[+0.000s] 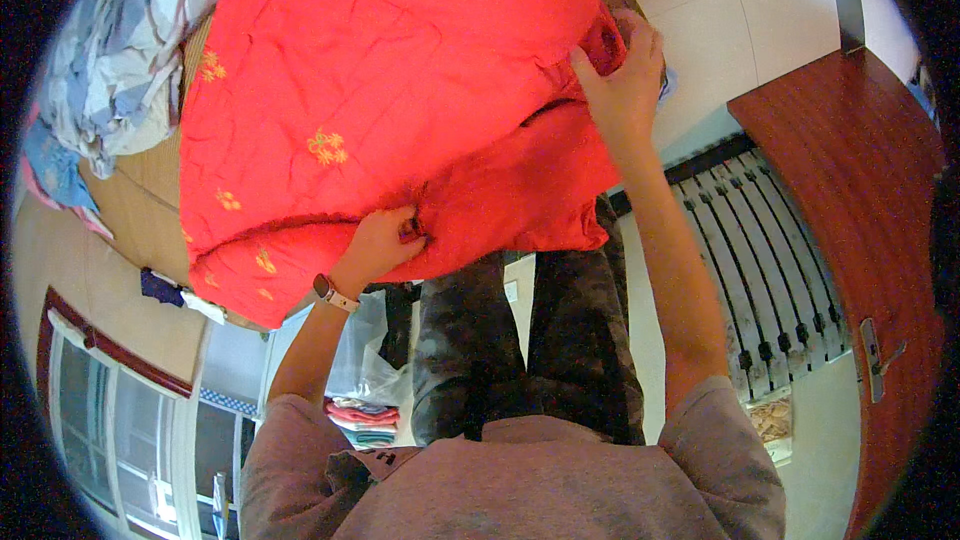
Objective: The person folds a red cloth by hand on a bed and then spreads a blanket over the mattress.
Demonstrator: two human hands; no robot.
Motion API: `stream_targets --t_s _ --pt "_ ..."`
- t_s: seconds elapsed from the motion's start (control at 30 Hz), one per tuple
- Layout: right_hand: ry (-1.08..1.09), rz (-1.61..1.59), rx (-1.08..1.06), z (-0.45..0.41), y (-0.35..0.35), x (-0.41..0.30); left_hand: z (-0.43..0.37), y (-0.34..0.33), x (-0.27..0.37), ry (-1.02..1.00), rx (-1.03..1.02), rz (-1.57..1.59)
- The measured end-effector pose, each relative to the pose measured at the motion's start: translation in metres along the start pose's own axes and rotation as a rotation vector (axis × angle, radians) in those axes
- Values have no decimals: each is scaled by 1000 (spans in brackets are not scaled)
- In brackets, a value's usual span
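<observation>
A bright red quilt (405,82) with small yellow embroidered flowers spreads over the bed in front of me. Its near part is folded into a ridge and hangs over the bed's edge toward my legs. My left hand (382,244), with a watch on the wrist, grips the quilt's near fold, fingers curled into the cloth. At the upper right, my right hand (626,82) pinches a bunched corner of the same quilt between thumb and fingers. Some of its fingertips are hidden by the cloth.
Rumpled blue and white bedding (124,67) lies at the left on a tan mat (146,184). A brown wooden door (840,187) stands at the right beside a radiator (757,270). Folded clothes (364,420) and a clear plastic bag (367,349) are low on the left. A window (112,420) is beyond.
</observation>
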State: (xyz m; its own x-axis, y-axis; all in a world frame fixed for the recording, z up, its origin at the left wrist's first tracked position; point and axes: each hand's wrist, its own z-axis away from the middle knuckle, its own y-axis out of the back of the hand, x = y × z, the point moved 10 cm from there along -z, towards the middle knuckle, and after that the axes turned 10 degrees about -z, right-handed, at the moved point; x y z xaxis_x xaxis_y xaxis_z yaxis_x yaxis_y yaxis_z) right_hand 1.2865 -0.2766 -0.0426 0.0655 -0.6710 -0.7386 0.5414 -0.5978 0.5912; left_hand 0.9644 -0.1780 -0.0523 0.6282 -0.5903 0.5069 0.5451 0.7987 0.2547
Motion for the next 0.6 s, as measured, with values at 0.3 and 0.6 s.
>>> stream_targets --t_s 0.3,0.6 --pt "523 259 -476 69 -112 -32 -66 -10 -79 -81 171 365" --pt "361 203 -310 63 -54 -18 -53 4 -35 6 80 513"
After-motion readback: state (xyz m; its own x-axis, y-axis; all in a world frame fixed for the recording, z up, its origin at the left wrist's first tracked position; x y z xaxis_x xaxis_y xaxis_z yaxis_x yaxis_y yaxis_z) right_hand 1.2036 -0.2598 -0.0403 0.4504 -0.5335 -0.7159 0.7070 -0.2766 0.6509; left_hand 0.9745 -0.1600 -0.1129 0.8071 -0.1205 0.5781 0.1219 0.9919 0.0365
